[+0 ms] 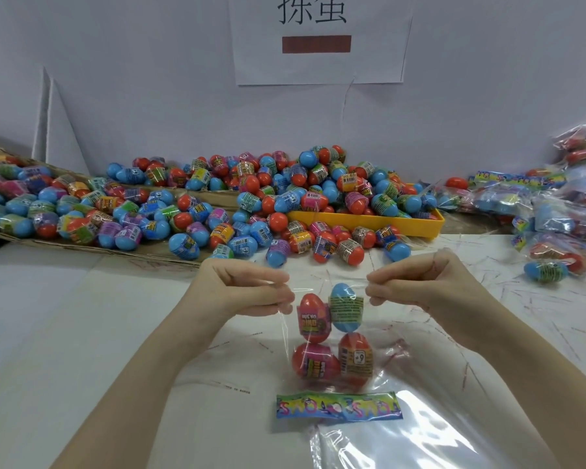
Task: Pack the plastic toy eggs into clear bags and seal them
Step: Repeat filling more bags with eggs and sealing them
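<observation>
A white table is filling the near half of the scene, and a pale wall is standing behind it with a paper sign taped up at the far middle. A big heap of loose eggs, red and blue with printed wraps, is spreading across the far side of the table from the left toward the middle, some of it lying on a flattened cardboard sheet at the far left and some piling in a yellow tray to the right of centre. At the far right, a stack of filled bags is leaning against the wall. A pile of empty clear bags is lying at the near edge, right of middle. Above it, the clear bag being packed is hanging between the two hands, well in front of the heap, with its colourful header strip at the near end. The left hand is pinching the bag's far left corner with curled fingers, and the right hand is pinching the far right corner the same way, holding the mouth taut. Inside the bag, four eggs are sitting in two pairs: a red egg touching a blue egg at the far end, and two more red eggs just nearer.
</observation>
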Demonstrator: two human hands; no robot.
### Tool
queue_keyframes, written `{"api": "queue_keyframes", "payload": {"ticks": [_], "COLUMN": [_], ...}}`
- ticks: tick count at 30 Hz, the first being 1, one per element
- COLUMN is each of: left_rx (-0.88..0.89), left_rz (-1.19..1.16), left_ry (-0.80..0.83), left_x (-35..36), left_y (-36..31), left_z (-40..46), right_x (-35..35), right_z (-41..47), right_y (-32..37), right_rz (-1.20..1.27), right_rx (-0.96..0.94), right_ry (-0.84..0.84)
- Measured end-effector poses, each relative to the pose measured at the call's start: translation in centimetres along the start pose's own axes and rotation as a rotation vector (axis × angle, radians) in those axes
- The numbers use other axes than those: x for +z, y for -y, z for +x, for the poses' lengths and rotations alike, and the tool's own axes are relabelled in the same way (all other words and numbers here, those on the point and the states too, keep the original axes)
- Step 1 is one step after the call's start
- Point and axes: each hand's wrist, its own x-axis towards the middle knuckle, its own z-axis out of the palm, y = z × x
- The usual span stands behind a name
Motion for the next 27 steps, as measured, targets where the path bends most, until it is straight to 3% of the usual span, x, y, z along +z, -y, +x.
{"api": "queue_keyframes", "payload": {"ticks": [6,15,20,25,27], "left_rx": [-0.029,-0.009,-0.036,-0.062,-0.063], "left_rz": [0.104,0.299,0.341,0.373,0.367], "left_ry": [0.051,0.173,0.098,0.105,0.109], "left_x": [-0.4,0.1,0.8,1.0,0.9], "left_y": [-0.3,-0.9,-1.2,-1.0,-0.8], "left_z": [-0.2,-0.5,-0.5,-0.3,-0.3], "right_x": [-0.1,0.3,0.5,-1.1,-2.0], "right_z": [-0.4,-0.2,-0.2,-0.4,-0.5], "right_y": [0.3,-0.1,-0.3,0.6,1.3], "right_rz": [-0.123,-0.379,-0.437,-0.533,-0.504], "right_rx": [-0.07,-0.092,-0.11,0.084,0.081], "right_ry": [0.083,0.048,-0.01,0.134,0.108]}}
